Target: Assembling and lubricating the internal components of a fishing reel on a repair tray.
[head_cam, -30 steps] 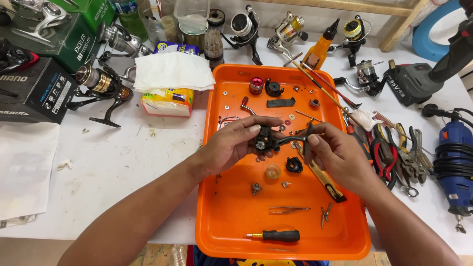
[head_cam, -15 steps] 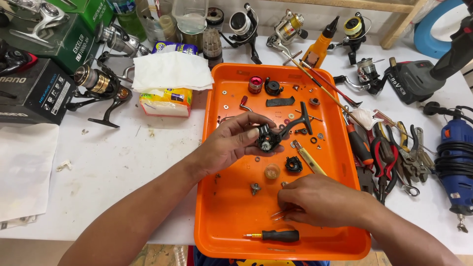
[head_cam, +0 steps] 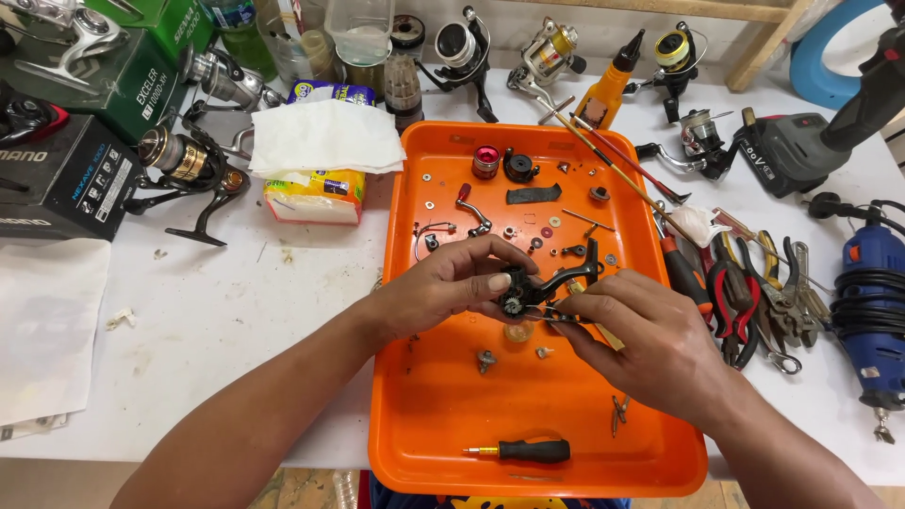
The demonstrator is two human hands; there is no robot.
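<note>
My left hand (head_cam: 452,287) grips a black fishing reel body (head_cam: 542,283) above the middle of the orange tray (head_cam: 443,415). My right hand (head_cam: 650,335) pinches thin metal tweezers (head_cam: 566,317), whose tips touch the underside of the reel body. A brass gear (head_cam: 517,332) and small loose parts (head_cam: 486,359) lie on the tray just below the hands. A small black-handled screwdriver (head_cam: 528,451) rests near the tray's front edge.
Screws, washers, a red knob (head_cam: 485,160) and a bail wire sit in the tray's far half. Pliers and cutters (head_cam: 745,292) lie right of it beside a blue rotary tool (head_cam: 872,302). Tissues (head_cam: 320,155), boxes (head_cam: 61,179) and several spinning reels stand at left and back.
My right hand dropped to the lower tray, picked up the tweezers there, and came back up to the reel body. The left hand stayed holding the reel body.
</note>
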